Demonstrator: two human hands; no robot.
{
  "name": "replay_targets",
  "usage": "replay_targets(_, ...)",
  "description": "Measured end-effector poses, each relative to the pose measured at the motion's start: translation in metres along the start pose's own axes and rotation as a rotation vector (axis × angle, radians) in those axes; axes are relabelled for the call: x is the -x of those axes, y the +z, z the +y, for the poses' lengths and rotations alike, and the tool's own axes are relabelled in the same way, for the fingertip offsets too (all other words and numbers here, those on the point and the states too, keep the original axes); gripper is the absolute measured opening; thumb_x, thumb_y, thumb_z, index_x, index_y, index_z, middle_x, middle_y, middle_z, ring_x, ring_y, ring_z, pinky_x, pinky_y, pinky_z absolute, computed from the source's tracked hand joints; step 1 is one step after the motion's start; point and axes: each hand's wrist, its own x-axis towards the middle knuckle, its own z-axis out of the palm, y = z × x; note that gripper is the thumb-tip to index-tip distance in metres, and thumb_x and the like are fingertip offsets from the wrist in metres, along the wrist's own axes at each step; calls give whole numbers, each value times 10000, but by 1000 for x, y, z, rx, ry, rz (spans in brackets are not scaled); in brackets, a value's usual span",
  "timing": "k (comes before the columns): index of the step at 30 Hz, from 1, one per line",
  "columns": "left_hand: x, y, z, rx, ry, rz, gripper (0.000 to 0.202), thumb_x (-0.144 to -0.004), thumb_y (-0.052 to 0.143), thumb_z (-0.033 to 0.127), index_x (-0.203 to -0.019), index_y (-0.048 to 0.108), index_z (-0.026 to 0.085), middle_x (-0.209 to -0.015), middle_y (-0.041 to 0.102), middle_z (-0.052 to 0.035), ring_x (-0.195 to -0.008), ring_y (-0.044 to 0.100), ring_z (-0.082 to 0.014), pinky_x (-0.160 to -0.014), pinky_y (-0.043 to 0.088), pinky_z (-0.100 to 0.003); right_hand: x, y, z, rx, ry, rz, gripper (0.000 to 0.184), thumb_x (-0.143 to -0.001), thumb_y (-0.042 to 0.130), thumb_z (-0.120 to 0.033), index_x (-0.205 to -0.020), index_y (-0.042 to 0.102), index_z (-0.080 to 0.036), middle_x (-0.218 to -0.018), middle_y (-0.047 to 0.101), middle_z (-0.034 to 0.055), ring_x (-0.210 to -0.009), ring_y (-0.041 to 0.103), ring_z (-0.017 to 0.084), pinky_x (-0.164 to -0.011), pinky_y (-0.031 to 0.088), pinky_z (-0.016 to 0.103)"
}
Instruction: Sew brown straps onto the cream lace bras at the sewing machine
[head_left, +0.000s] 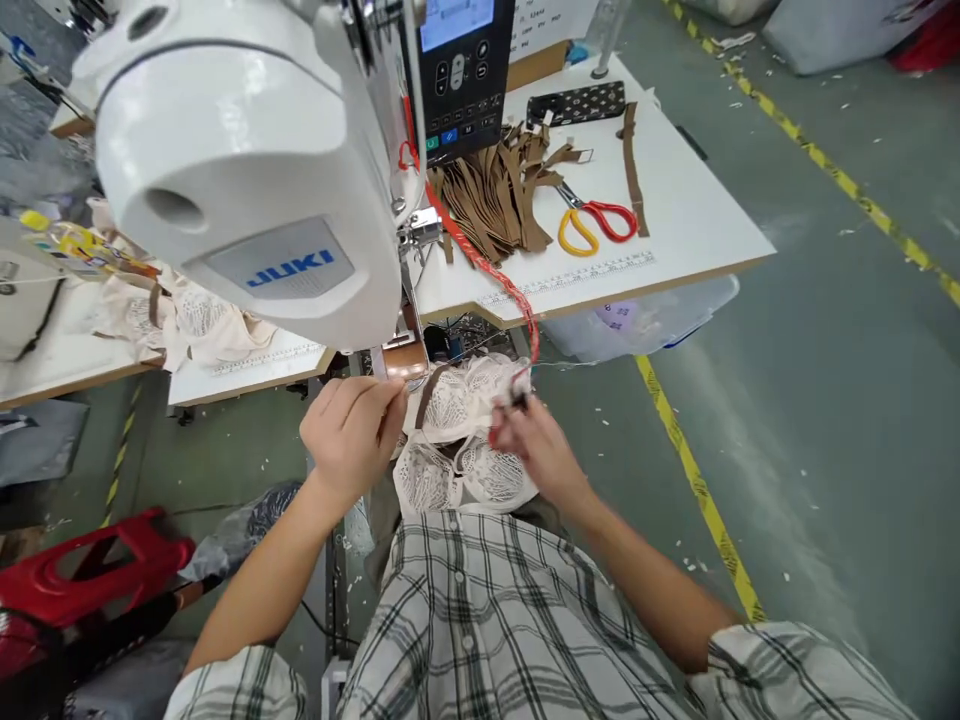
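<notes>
White lace bras (pixel 442 405) lie over my lap, below the sewing machine's needle area, with a brown strap (pixel 430 398) on the upper one. My left hand (pixel 352 430) is closed in a pinch at the upper left edge of the lace, beside the machine's copper-coloured plate (pixel 405 360). Over the right side of the bras, my right hand (pixel 540 445) is closed around small thread snips (pixel 519 398), blurred by motion. A red braided cord (pixel 495 275) runs from the machine down to them.
The white JUKI sewing machine (pixel 247 170) fills the upper left. On its table (pixel 697 230) lie a pile of brown straps (pixel 491 195), red-and-yellow scissors (pixel 592 222) and a patterned phone (pixel 576 104). A clear plastic bin (pixel 652 315) sits under the table edge. More bras (pixel 202 320) lie at left.
</notes>
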Motion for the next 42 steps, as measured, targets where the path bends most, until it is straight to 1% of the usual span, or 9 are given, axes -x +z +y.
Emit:
replay_targets(2,0,0,5,34,-42,-11,122,-829,670,122,-922,626,188,-774,701,-46,-693,635,-146,-625,495,-249,9,44,-14,-241,232,-260,540,-863,463,-707,-936,560,-181,-659,487,-52,-432,245,38,-456,228,227)
replay_targets(4,1,-2,9,59,-71,-28,123,-832,668,120,-927,627,186,-773,704,-42,-690,640,-138,-621,501,-235,12,74,-26,-380,332,-395,547,-876,447,-705,-891,558,-169,-597,409,-78,-413,161,28,-451,138,235)
replay_targets(8,5,-6,14,86,-96,-59,158,-802,693,88,-919,631,176,-772,714,-50,-696,651,-148,-629,512,-246,11,97,-40,-429,213,-419,416,-937,483,-587,-855,525,-182,-644,413,-68,-461,231,37,-486,153,248)
replay_targets(17,10,-11,15,143,-168,-87,151,-795,714,86,-909,664,171,-776,711,-43,-686,630,-133,-614,486,-234,4,100,-44,-395,72,-382,395,-939,520,-559,-807,500,-186,-654,355,-69,-503,247,48,-499,190,246)
replay_targets(21,2,-6,4,150,-353,-34,47,-855,668,150,-828,683,185,-711,667,-13,-626,569,-111,-598,441,-231,-5,87,-37,-456,133,-311,462,-899,517,-642,-874,545,-182,-617,317,-85,-466,193,42,-476,153,248)
replay_targets(25,-7,5,-6,182,-605,2,156,-889,640,250,-751,685,195,-653,600,20,-606,522,-104,-602,403,-239,-12,74,-33,-364,135,-295,447,-800,686,-601,-848,548,-179,-573,253,-110,-454,162,32,-465,130,240)
replay_targets(30,-10,17,-10,194,-813,46,316,-841,682,355,-605,560,185,-589,515,43,-592,492,-109,-580,376,-243,-14,71,-31,-229,61,-261,335,-912,584,-512,-888,608,-178,-554,350,-87,-459,270,48,-477,215,239)
replay_targets(34,-12,22,-11,206,-838,25,329,-833,685,359,-594,543,183,-590,526,40,-591,488,-111,-587,384,-247,-16,74,-36,-144,-62,-216,287,-945,539,-484,-929,607,-206,-643,446,-53,-531,369,71,-535,292,250)
replay_targets(42,-15,22,-7,260,-867,35,263,-844,681,367,-673,628,175,-599,553,35,-595,500,-112,-595,408,-241,-37,87,-65,207,-358,-35,159,-882,642,-379,-927,628,-226,-663,383,-51,-590,350,101,-590,317,264)
